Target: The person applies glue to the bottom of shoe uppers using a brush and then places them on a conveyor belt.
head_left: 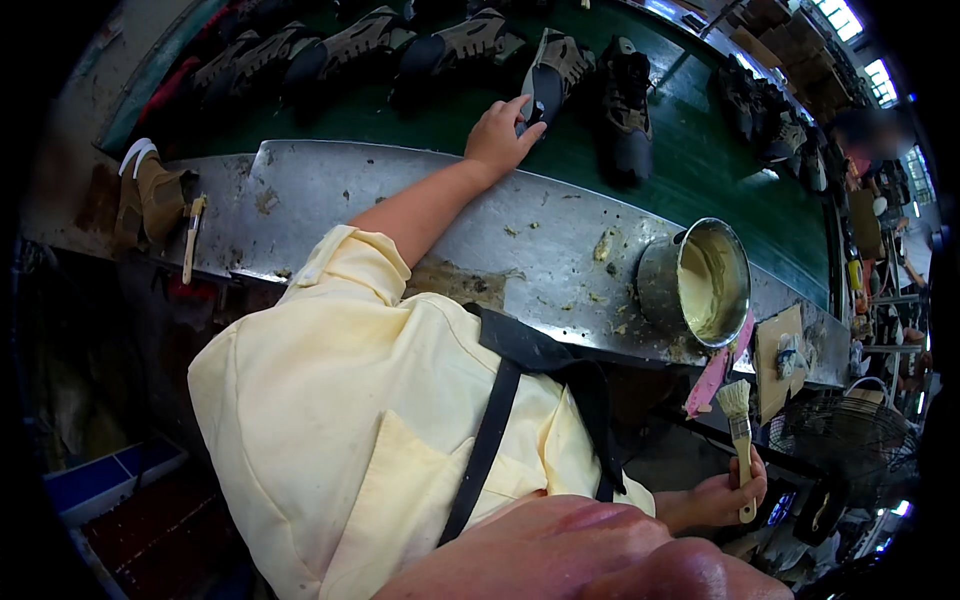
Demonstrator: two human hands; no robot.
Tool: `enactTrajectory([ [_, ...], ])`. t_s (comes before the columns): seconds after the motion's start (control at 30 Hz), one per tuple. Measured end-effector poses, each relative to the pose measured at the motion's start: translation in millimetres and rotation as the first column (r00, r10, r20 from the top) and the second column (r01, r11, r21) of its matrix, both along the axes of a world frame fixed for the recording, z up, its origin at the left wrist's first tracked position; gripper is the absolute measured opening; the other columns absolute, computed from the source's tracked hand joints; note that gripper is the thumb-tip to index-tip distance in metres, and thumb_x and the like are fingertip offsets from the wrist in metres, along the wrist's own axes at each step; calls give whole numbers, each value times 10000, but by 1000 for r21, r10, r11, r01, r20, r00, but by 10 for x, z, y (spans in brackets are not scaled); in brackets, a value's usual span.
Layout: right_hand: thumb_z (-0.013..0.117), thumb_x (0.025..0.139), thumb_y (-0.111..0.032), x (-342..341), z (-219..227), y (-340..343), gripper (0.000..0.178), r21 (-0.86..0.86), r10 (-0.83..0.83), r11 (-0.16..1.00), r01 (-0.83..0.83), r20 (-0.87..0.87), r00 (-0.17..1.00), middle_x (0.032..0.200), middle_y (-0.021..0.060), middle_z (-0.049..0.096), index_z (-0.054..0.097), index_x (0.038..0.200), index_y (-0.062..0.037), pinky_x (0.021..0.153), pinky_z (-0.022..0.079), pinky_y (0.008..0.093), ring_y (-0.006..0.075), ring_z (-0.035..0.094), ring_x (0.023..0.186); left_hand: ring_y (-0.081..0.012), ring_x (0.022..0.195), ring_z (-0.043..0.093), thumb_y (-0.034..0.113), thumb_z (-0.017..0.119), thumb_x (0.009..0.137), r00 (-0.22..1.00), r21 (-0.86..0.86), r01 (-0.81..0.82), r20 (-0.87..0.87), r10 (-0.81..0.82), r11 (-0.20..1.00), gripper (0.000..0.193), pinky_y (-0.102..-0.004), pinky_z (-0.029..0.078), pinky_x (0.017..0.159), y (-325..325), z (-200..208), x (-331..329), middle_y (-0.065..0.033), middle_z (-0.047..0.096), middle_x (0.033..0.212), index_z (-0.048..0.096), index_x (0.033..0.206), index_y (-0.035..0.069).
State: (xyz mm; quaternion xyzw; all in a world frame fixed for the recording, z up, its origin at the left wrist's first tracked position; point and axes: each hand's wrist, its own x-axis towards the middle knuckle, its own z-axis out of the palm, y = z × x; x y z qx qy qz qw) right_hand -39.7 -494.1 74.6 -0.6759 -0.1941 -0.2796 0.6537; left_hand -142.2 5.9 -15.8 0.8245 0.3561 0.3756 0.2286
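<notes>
My left hand (pixel 505 137) reaches over the metal ledge to the green surface. Its thumb and fingers close round the toe of a grey-brown and black shoe (pixel 560 72), whose toe points toward me. Part of that toe is hidden behind the fingers. Low at the right, my right hand (pixel 730 492) grips the wooden handle of a paintbrush (pixel 737 412), held bristles up. The pale bristles look coated. Above the brush, a metal pot (pixel 665 285) with cream-coloured paste inside leans its mouth to the right on the ledge.
Beside the held shoe stands a dark shoe (pixel 627 120); several more line the green conveyor-like surface (pixel 700 175). Dried residue spots the metal ledge (pixel 430 215). A second brush (pixel 193 240) and brown footwear (pixel 155 195) lie at its left end. A fan (pixel 845 435) stands lower right.
</notes>
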Motion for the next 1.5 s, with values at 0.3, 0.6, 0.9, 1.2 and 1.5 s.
enactTrajectory([
  [0.3, 412, 910, -208, -56, -113, 78, 313, 16, -26, 1000, 27, -42, 999, 827, 191, 613, 563, 803, 45, 543, 436, 242, 211, 561, 652, -278, 897, 512, 410, 539, 847, 999, 132, -31, -23, 34, 991, 472, -373, 419, 793, -24, -44, 0, -124, 522, 966, 506, 1230, 135],
  [0.6, 422, 914, -208, -28, -234, 111, 308, 46, 76, 996, -74, -50, 996, 852, 191, 618, 569, 826, 48, 538, 459, 205, 212, 596, 696, -300, 928, 472, 425, 538, 834, 988, 329, -108, -67, 137, 938, 397, -393, 374, 823, -47, -47, 51, -133, 501, 982, 573, 1076, 112],
  [0.9, 429, 923, -219, 26, -308, 7, 327, 37, 143, 989, -142, -26, 989, 876, 201, 625, 580, 871, 66, 570, 490, 188, 223, 622, 739, -297, 896, 485, 246, 653, 747, 959, 288, -229, 230, 165, 930, 231, -409, 381, 778, -1, -96, 31, -96, 504, 890, 513, 854, 97],
  [1.2, 390, 913, -210, -44, -246, 78, 346, -18, -132, 991, 131, -93, 987, 817, 186, 623, 576, 813, 63, 541, 442, 248, 212, 564, 649, -309, 863, 525, 178, 632, 747, 980, 259, -120, 187, 72, 958, 190, -413, 420, 743, 55, -115, 9, -119, 540, 895, 542, 879, 76],
  [1.5, 420, 900, -240, 34, -318, 7, 351, 28, -176, 984, 178, -51, 983, 819, 192, 625, 594, 799, 47, 517, 448, 252, 203, 561, 591, -270, 733, 607, 183, 628, 798, 962, 98, -31, 274, 3, 995, 125, -344, 481, 619, -94, -29, -31, -123, 642, 842, 668, 809, 66],
])
